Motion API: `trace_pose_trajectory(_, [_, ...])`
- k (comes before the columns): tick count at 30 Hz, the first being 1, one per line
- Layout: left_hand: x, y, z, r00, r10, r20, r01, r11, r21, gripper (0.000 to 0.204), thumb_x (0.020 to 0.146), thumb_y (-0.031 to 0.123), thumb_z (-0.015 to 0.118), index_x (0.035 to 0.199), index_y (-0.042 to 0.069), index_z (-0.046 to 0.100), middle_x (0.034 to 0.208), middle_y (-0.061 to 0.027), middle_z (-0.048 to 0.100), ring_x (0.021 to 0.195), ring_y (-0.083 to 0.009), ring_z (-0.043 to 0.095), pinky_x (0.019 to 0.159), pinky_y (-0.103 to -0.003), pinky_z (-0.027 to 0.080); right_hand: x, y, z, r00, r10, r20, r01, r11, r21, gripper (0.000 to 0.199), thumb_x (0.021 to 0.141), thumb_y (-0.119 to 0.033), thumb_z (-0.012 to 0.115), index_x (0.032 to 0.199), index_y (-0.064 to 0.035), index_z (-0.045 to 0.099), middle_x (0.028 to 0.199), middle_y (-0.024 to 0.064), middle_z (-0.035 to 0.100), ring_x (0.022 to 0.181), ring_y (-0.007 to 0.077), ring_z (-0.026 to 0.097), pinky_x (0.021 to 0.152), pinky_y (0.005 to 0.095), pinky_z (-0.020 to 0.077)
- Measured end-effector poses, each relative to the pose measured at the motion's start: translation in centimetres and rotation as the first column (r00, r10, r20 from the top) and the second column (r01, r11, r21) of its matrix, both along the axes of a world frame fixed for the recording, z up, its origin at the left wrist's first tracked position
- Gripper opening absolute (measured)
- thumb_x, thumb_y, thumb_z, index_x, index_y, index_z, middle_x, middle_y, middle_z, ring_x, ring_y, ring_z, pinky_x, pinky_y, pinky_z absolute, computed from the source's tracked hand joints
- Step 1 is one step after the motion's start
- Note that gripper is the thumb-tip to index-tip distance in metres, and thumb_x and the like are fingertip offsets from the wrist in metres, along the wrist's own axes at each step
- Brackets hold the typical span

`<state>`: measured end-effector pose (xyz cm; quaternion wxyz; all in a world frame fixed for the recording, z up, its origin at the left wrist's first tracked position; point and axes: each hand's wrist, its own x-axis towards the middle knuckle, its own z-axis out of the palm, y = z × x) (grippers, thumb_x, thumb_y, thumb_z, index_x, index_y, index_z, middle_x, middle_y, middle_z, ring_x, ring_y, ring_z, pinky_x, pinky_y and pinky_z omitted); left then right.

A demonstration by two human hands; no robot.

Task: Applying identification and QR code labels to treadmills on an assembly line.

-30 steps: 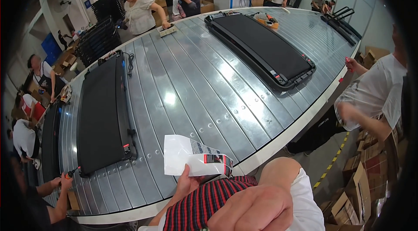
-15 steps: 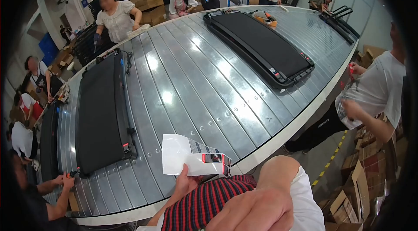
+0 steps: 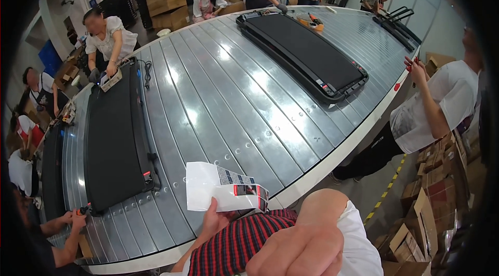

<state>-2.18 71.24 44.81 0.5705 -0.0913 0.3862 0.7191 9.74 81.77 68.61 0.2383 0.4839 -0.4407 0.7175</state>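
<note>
My left hand (image 3: 213, 220) pinches the lower edge of a white sticker sheet (image 3: 201, 185), thumb on the front. Its right part carries black, red and grey printed labels and bends downward. The sheet is held above the near edge of a ribbed metal worktable (image 3: 208, 120). My right hand (image 3: 304, 247) is close to the camera at the bottom, fingers curled together. Its fingertips are hidden, so whatever it may hold does not show. On the table, left of the sheet, lies a long black treadmill-like machine (image 3: 114, 141); a second black machine (image 3: 304, 55) lies farther right.
A co-worker (image 3: 106, 42) bends over the left machine's far end with a pale tray (image 3: 111, 80). Another person's hands (image 3: 75, 220) work at its near end. A person in white (image 3: 436, 104) stands at right, near cardboard boxes (image 3: 416, 239). Orange tape (image 3: 312, 23) lies at the far side.
The far-left co-worker has leaned in over the left machine with the tray. The person at right has raised a hand. My hands and the sheet stay much the same, shifted slightly left in view.
</note>
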Motion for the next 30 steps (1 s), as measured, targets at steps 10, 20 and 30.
trace_pose_trajectory(10, [-0.8,-2.0,-0.1,1.000,-0.008,0.005,0.008,1.000,0.011,0.045,0.093,0.039,0.027,0.123,0.006,0.035,0.111,-0.0088,0.048,0.089,-0.0190,0.046,0.076,-0.031,0.039,-0.5,-1.3,0.6,0.977,0.169,0.132,-0.191,0.966,0.176,0.013,0.086,-0.011,0.049,0.080,0.0000,0.052,0.074,0.0090,0.051,0.064,0.0235,0.050,0.056,0.0317,0.0395])
trace_pose_trajectory(20, [-0.8,-2.8,-0.3,1.000,-0.015,-0.023,0.016,0.999,0.035,0.046,0.093,0.039,0.026,0.125,0.006,0.034,0.112,-0.0090,0.047,0.088,-0.0190,0.046,0.076,-0.031,0.039,-0.6,-2.1,0.6,0.969,0.203,0.137,-0.226,0.956,0.186,0.015,0.086,-0.012,0.050,0.080,0.0015,0.052,0.073,0.0097,0.051,0.063,0.0239,0.050,0.055,0.0316,0.0391])
trace_pose_trajectory(30, [-2.2,-4.3,-2.6,0.995,0.068,0.076,-0.069,0.998,0.009,0.045,0.092,0.039,0.028,0.123,0.008,0.036,0.111,-0.0080,0.049,0.090,-0.0198,0.048,0.078,-0.033,0.040,-2.6,-2.3,0.2,0.989,-0.068,0.128,0.087,0.985,-0.149,0.029,0.086,-0.016,0.050,0.063,-0.0019,0.060,0.057,0.0086,0.056,0.048,0.0192,0.051,0.051,0.0267,0.0390])
